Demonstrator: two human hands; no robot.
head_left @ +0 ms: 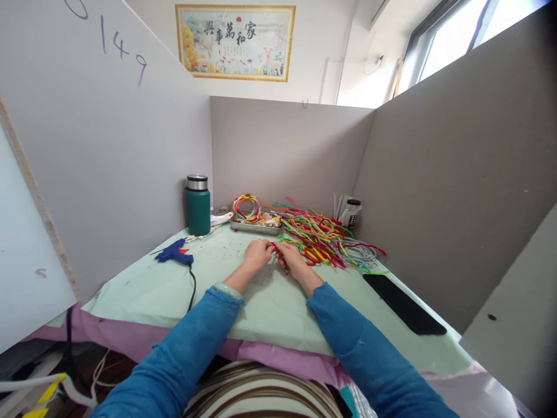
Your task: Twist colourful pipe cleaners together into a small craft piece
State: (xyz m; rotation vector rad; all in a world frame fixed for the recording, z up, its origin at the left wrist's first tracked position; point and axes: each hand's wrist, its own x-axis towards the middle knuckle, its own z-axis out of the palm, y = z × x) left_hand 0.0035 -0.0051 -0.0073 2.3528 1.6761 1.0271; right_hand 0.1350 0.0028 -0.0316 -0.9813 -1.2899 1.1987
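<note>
Both of my hands meet above the middle of the table. My left hand (258, 255) is closed, its thumb and fingertips pinching a small piece of red cord (274, 246). My right hand (292, 259) is closed on the same red piece from the other side, fingers curled under. Most of the piece is hidden by my fingers. Just beyond my right hand lies a tangled pile of colourful cords (319, 227), red, yellow, green, orange and grey. Behind my hands stands a metal tray (256, 227) of small pieces, with a ring of multicoloured cord loops (246, 208) on it.
A blue glue gun (174, 252) with a black cable lies on the left. A green bottle (198, 204) stands at the back left, a black-lidded container (351, 213) at the back right. A flat black object (404, 303) lies right. Grey partitions (287, 151) enclose the table.
</note>
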